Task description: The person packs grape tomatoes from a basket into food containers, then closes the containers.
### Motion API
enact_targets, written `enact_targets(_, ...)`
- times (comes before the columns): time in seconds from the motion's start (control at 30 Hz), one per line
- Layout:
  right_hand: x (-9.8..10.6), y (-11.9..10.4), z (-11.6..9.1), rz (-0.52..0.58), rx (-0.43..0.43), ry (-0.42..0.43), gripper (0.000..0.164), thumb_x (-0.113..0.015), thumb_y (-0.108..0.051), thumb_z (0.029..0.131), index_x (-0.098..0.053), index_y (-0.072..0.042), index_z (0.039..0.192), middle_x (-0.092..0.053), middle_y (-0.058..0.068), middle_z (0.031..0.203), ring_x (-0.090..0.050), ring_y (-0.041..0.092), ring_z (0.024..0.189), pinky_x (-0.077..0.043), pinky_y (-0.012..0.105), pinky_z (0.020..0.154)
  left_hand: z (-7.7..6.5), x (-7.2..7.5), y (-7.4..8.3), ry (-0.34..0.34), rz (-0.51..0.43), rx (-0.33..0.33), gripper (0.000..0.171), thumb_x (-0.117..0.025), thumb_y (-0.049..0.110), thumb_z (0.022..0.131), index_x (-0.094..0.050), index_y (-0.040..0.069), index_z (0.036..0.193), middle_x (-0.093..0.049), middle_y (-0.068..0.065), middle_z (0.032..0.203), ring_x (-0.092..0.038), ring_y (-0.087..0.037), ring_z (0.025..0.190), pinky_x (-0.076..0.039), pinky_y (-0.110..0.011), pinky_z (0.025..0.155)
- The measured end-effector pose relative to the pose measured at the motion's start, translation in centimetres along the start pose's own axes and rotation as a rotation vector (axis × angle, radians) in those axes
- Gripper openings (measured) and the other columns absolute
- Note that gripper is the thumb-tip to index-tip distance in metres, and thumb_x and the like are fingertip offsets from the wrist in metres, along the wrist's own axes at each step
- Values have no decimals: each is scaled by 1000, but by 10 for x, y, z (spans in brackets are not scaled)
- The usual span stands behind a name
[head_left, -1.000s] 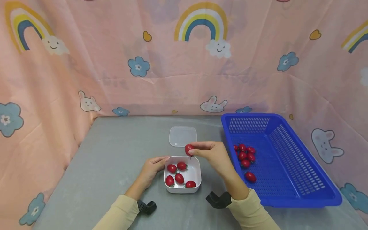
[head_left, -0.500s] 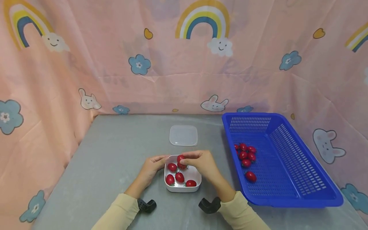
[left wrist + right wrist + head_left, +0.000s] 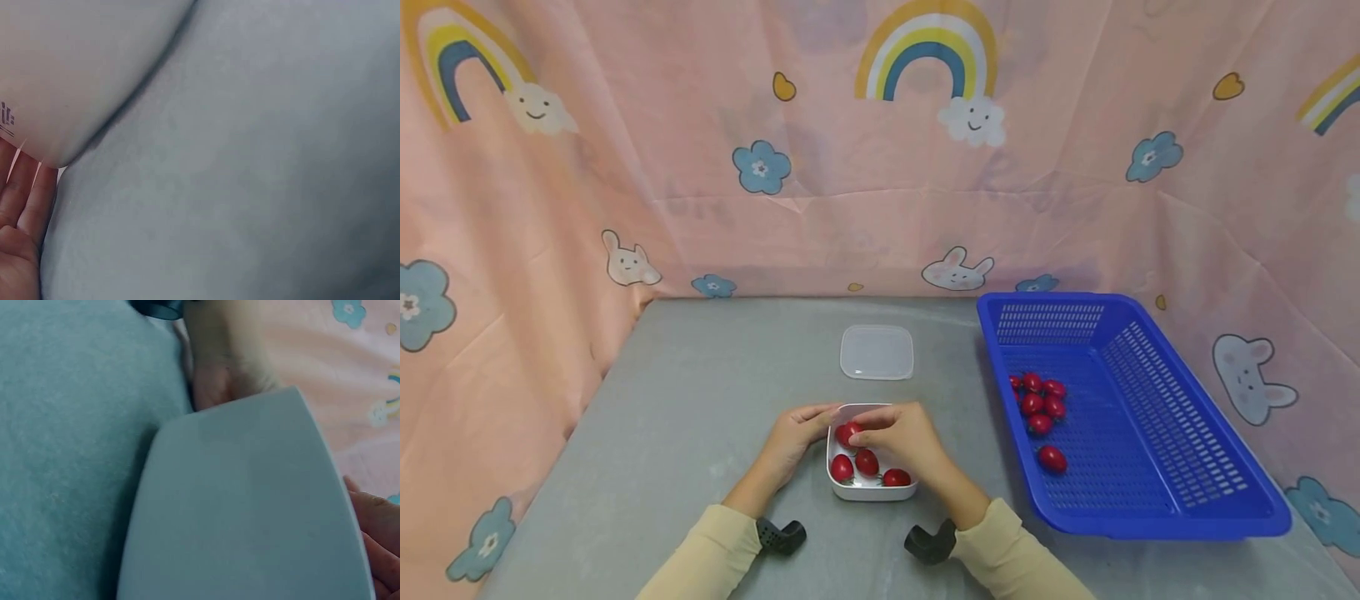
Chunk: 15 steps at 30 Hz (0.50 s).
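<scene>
Just left of centre in the head view, my right hand [image 3: 901, 435] pinches a red cherry tomato [image 3: 854, 431] between thumb and fingers, low inside a white square box [image 3: 871, 494]. It overlaps another tomato at the box's back left. Several more tomatoes lie in the box, among them a tomato [image 3: 867, 462] near its middle. With fairly straight fingers, my left hand [image 3: 793, 442] touches the box at its back left corner. In the left wrist view those fingers [image 3: 31, 194] lie along the box wall [image 3: 81, 69]. The right wrist view shows the box's outer side [image 3: 244, 506].
A clear lid [image 3: 877, 352] lies flat on the grey table [image 3: 722, 358] behind the box. To the right stands a blue slotted basket [image 3: 1150, 450], with several cherry tomatoes [image 3: 1040, 425] along its left side. A pink patterned cloth [image 3: 850, 225] hangs around the table.
My right hand has come down and left, carrying the cherry tomato from above the box's back right to its back left inside. My left hand has stayed at the corner.
</scene>
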State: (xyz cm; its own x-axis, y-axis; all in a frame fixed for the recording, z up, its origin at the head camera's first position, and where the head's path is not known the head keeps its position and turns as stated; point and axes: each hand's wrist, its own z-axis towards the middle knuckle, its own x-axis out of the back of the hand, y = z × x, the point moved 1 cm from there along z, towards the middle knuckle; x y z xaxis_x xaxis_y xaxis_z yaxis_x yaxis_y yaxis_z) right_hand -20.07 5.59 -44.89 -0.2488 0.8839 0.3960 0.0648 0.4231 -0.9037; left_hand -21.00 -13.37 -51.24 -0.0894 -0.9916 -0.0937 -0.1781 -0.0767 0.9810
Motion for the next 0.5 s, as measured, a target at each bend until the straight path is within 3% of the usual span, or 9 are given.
enact_targets(0.23, -8, 3, 2, -3, 36, -11, 25, -86, -16, 76, -80, -7, 98, -78, 9, 98, -70, 16, 92, -56, 34, 85, 0, 0, 1, -11, -10, -8, 36, -64, 11, 95, -63, -13, 122, -76, 1, 106, -67, 1, 95, -53, -19, 86)
enact_targets(0.5, -14, 5, 3, -75, 108, 6, 26, -88, -14, 73, -80, -5, 96, -78, 10, 94, -71, 18, 90, -58, 34, 80, -1, 1, 0, -23, -2, -14, 36, -64, 11, 95, -63, -13, 122, -76, 0, 108, -67, 0, 95, -54, -19, 87)
